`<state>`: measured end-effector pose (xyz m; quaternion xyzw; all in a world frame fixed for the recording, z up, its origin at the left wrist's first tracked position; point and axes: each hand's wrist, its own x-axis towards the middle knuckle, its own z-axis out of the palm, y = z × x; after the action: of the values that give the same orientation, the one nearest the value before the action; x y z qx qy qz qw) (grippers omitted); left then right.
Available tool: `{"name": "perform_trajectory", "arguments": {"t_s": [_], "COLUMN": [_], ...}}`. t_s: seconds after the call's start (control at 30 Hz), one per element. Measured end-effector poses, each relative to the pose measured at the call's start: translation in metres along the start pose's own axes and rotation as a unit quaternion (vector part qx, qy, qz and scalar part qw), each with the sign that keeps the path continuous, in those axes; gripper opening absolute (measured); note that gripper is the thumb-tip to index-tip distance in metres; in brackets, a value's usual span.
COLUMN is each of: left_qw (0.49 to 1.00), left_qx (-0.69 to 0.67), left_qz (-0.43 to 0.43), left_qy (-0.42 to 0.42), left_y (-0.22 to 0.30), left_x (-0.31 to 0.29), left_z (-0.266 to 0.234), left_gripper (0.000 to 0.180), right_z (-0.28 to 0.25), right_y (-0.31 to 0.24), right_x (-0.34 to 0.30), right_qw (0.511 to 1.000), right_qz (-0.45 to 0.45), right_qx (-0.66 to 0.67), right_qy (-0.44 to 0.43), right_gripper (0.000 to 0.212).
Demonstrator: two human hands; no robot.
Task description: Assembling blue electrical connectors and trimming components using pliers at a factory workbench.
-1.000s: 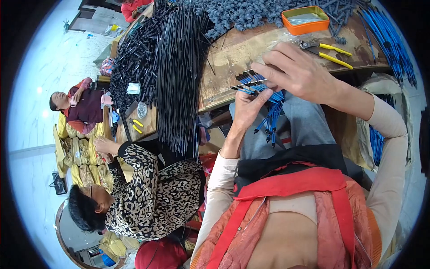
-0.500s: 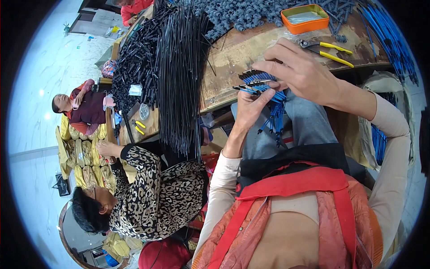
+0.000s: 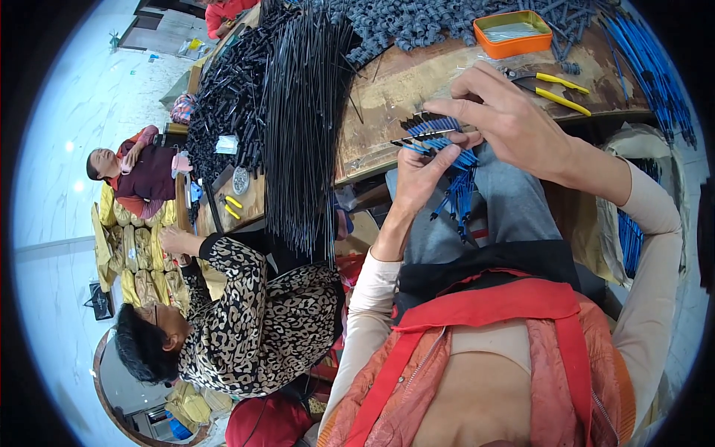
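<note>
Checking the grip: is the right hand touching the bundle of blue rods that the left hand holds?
Touching. The head view shows the right hand with its fingers pinching the black-tipped ends of the blue rods, while the left hand clasps the bundle from below.

a wooden table (image 3: 395,89) spans the upper middle of the frame. on its far right sits a tin tray (image 3: 514,33), with pliers (image 3: 555,86) just below it. a heap of ribbed pieces (image 3: 417,22) lies along the top edge, left of the tray. a bundle of long thin rods (image 3: 305,127) hangs over the table's left end. at centre, the left hand (image 3: 421,179) lies below and left of the right hand (image 3: 514,127), a fan of short rods (image 3: 436,134) between them. a seated person (image 3: 253,320) fills the lower left.
</note>
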<state>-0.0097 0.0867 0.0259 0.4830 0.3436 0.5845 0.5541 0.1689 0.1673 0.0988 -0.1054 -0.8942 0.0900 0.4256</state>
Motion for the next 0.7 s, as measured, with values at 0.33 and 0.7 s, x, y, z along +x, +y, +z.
{"name": "perform_trajectory", "arguments": {"t_s": [0.33, 0.7], "left_qw": [0.997, 0.998], "left_qx": [0.072, 0.053], "left_qz": [-0.008, -0.024], "left_qy": [0.025, -0.011], "left_y": [0.002, 0.012], "left_x": [-0.005, 0.003], "left_z": [0.001, 0.004], "left_gripper": [0.018, 0.018], "right_z": [0.002, -0.005], "right_y": [0.004, 0.009], "right_x": [-0.003, 0.008], "right_qw": [0.984, 0.995], "right_qz": [-0.103, -0.062], "right_qx": [-0.144, -0.059], "right_qy": [-0.003, -0.045], "right_gripper": [0.051, 0.052]}}
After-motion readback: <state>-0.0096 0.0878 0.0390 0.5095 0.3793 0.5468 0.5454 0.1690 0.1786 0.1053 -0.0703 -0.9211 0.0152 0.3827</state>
